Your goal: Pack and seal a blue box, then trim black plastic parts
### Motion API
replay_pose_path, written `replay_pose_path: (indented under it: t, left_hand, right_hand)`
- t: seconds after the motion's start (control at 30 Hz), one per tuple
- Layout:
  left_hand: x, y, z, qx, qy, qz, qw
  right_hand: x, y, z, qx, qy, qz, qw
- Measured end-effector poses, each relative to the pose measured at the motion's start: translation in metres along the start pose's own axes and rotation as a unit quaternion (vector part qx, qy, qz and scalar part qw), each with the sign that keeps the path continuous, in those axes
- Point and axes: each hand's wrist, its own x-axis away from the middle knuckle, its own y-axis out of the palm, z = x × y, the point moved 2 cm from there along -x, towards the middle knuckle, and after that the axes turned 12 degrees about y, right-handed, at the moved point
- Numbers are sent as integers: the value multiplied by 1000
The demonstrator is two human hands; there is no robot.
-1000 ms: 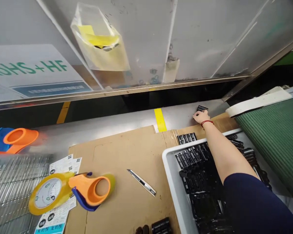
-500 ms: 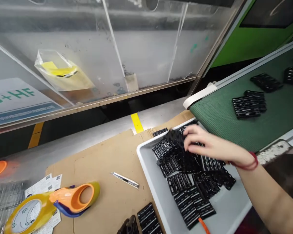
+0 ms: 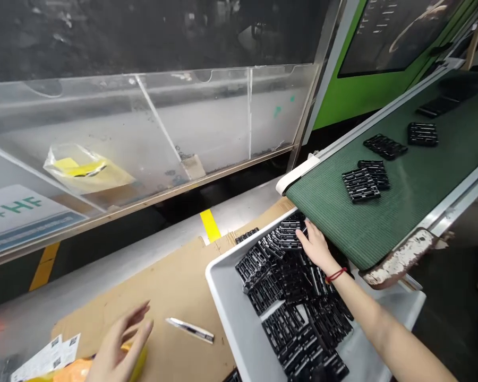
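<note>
A white bin point(image 3: 231, 313) at lower centre is heaped with several black plastic parts point(image 3: 287, 286). My right hand point(image 3: 316, 246), with a red cord at the wrist, lies on the pile at the bin's far end under the conveyor lip, fingers bent over one black part point(image 3: 290, 236). My left hand point(image 3: 119, 345) hovers at the lower left with fingers spread and nothing in it, just above a yellow and orange tape dispenser point(image 3: 75, 371). A utility knife point(image 3: 190, 330) lies on the brown cardboard point(image 3: 171, 286) between the hand and the bin.
A green conveyor belt point(image 3: 382, 207) slopes down from the upper right to the bin, carrying several black parts point(image 3: 360, 183). A clear acrylic guard point(image 3: 163, 127) with a plastic pouch point(image 3: 83, 170) stands behind. Printed labels point(image 3: 48, 358) lie at lower left. Yellow floor tape point(image 3: 209, 224) marks the steel surface.
The view has swung up and right, showing more conveyor. My right hand has slid to the bin's far end. My left hand has come into view over the tape dispenser.
</note>
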Motion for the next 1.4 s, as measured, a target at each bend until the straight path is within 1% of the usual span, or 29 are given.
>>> replay_pose_path:
  t: [0.03, 0.07, 0.17, 0.23, 0.33, 0.43, 0.53, 0.63, 0.73, 0.8, 0.87, 0.97, 1.03, 1.1, 1.17, 1.2, 1.23, 1.3, 1.33, 1.4]
  left_hand:
    - [-28, 6, 14, 2, 25, -37, 999]
    - [-54, 15, 29, 0, 50, -53, 997]
    - [-119, 54, 70, -28, 124, -136, 982]
    - [-153, 86, 90, -57, 155, -193, 967]
    - [-189, 132, 107, -84, 178, -247, 949]
    - [-210, 173, 112, -111, 192, -296, 929]
    - [-219, 208, 112, -131, 199, -344, 908]
    - [-220, 234, 109, -151, 196, -368, 896]
    - [-215, 249, 106, -164, 187, -369, 895]
    - [-210, 253, 105, -159, 183, -361, 901]
    - [-206, 252, 106, -139, 180, -349, 909]
    - [-206, 240, 111, -85, 173, -327, 925]
    - [-210, 223, 118, -36, 166, -299, 939]
    - [-214, 199, 130, 17, 165, -261, 951]
    - [-210, 171, 145, 64, 175, -231, 955]
    - [-203, 158, 153, 86, 183, -225, 953]
    - [-193, 146, 160, 106, 191, -229, 949]
    - [-161, 131, 168, 129, 211, -270, 931]
    - [-141, 130, 168, 131, 221, -306, 917]
    - [-99, 138, 159, 110, 245, -406, 874]
  right_hand:
    - [-3, 5, 2, -5, 15, 12, 1000]
    - [-6, 8, 3, -9, 28, 21, 999]
    - [-16, 14, -1, -21, 51, 31, 998]
    - [-24, 17, -6, -28, 51, 30, 998]
    - [-35, 21, -12, -38, 45, 25, 998]
    - [-42, 22, -11, -46, 51, 21, 997]
    - [-46, 21, -6, -53, 54, 18, 997]
    - [-48, 19, -2, -65, 42, 16, 997]
    - [-52, 19, 1, -86, 15, 12, 996]
    - [-55, 19, 2, -102, -13, 11, 995]
    - [-59, 18, 2, -115, -39, 12, 993]
    - [-62, 16, 1, -127, -63, 11, 990]
    - [-64, 16, 0, -133, -70, 7, 989]
    - [-64, 16, -1, -141, -68, 2, 988]
    - [-64, 17, -1, -149, -63, -8, 987]
    - [-64, 17, -1, -154, -61, -14, 986]
    - [-64, 18, -2, -159, -61, -20, 985]
    - [-63, 18, -3, -167, -61, -32, 984]
    - [-62, 18, -3, -170, -61, -35, 983]
    - [-61, 18, -4, -172, -60, -40, 983]
